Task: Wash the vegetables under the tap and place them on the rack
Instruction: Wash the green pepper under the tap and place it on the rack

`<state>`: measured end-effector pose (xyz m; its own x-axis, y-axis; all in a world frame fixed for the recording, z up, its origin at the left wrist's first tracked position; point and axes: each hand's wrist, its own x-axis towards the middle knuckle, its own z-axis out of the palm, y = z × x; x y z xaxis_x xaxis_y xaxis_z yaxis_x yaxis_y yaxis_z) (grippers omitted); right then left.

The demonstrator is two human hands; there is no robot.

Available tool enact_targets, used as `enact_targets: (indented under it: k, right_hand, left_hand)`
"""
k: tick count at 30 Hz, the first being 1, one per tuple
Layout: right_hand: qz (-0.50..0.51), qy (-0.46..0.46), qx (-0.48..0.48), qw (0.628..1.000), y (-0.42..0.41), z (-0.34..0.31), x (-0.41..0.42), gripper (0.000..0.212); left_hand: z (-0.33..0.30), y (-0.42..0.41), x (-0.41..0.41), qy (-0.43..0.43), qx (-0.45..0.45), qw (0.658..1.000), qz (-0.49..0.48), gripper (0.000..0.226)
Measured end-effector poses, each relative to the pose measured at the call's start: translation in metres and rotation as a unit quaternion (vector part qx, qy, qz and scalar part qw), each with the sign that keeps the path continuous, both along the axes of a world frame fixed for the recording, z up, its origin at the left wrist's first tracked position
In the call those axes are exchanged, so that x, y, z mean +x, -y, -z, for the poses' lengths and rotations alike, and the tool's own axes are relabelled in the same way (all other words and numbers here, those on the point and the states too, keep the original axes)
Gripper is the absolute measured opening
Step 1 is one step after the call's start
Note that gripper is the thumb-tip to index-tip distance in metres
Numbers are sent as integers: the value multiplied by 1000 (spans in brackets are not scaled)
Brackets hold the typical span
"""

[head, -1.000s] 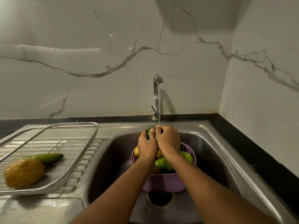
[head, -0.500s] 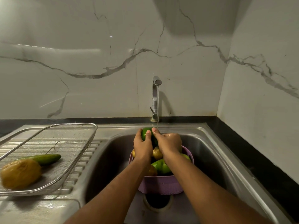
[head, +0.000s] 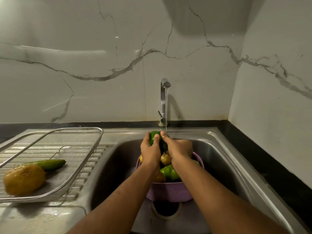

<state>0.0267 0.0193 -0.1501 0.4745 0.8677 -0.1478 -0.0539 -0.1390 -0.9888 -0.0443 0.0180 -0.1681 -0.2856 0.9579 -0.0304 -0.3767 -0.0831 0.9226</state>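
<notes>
We start with the steel sink [head: 219, 159], where a purple colander [head: 168, 191] sits over the drain with several vegetables not yet washed, among them a green pepper [head: 168, 172] and a small potato [head: 165, 158]. On the draining board to our left, the mesh rack [head: 81, 164] already carries a large potato [head: 23, 179] and a cucumber [head: 49, 164], touching each other at its near end. The tap [head: 163, 100] runs a thin stream down to the vegetable in hand, a green capsicum [head: 154, 136], held above the colander's far rim and just beside the falling water. We judge it light and hollow, firm enough to take a squeeze, but its waxy skin will be slippery when wet, so a broad wrap around its widest part suits better than a fingertip pinch. That is roughly how we have it: the left hand [head: 150, 152] curls around its left side with the thumb laid over the front, and the right hand [head: 179, 149] grips its right side, thumb tip pressed near the top close to the stream. Both forearms reach forward and converge, wrists nearly level, thumbs almost meeting on the capsicum.
</notes>
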Motion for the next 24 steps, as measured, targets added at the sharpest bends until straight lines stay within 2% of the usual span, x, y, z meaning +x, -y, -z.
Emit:
enact_targets:
  k: [5, 7, 9, 12, 16, 18, 21, 24]
  right_hand:
    - [-1, -86, -7, 996, 5, 0, 1, 48]
    - [-28, -124, -10, 992, 6, 0, -1, 39]
    - [-42, -115, -3, 993, 6, 0, -1, 27]
    - [-45, -41, 17, 998, 6, -2, 2, 24]
    - [-44, 44, 19, 998, 9, -8, 12, 37]
    - [-51, 103, 14, 993, 10, -9, 20, 39]
    - [-88, 233, 23, 968, 13, -10, 28, 34]
    - [-125, 351, 62, 926, 16, -7, 28, 27]
  left_hand:
    - [1, 1, 1, -5, -9, 1000, 17, 56]
    - [1, -1, 0, -29, -21, 999, 20, 62]
    - [0, -3, -1, -47, -47, 997, 43, 72]
    - [-4, -3, -3, -16, -86, 992, 86, 74]
    - [-6, -1, -8, -16, -107, 987, 117, 45]
    - [-5, -4, -13, -41, -124, 982, 134, 51]
    - [-6, -4, -17, -84, -133, 974, 161, 51]
    - [-4, -6, -16, -76, -132, 971, 182, 54]
